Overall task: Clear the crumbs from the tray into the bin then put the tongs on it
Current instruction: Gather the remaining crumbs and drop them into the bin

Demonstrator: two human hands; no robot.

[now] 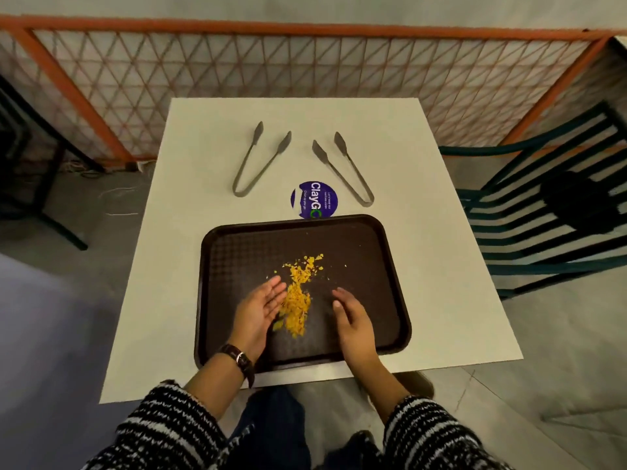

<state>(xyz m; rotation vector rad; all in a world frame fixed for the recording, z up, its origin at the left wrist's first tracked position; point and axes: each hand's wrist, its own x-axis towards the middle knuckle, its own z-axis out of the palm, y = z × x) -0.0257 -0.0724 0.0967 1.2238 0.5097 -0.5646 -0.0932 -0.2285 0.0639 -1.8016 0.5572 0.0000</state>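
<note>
Two open hands point(259, 308) point(353, 322) flank crumbs point(298, 300); two tongs point(261, 159) point(344, 173) beyond.

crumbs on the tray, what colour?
Yellow-orange crumbs on the dark brown plastic tray, clearest in the head view.

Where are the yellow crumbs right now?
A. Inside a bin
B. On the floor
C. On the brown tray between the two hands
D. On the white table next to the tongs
C: the crumbs lie in a pile on the brown tray, with the left hand on one side and the right hand on the other.
</note>
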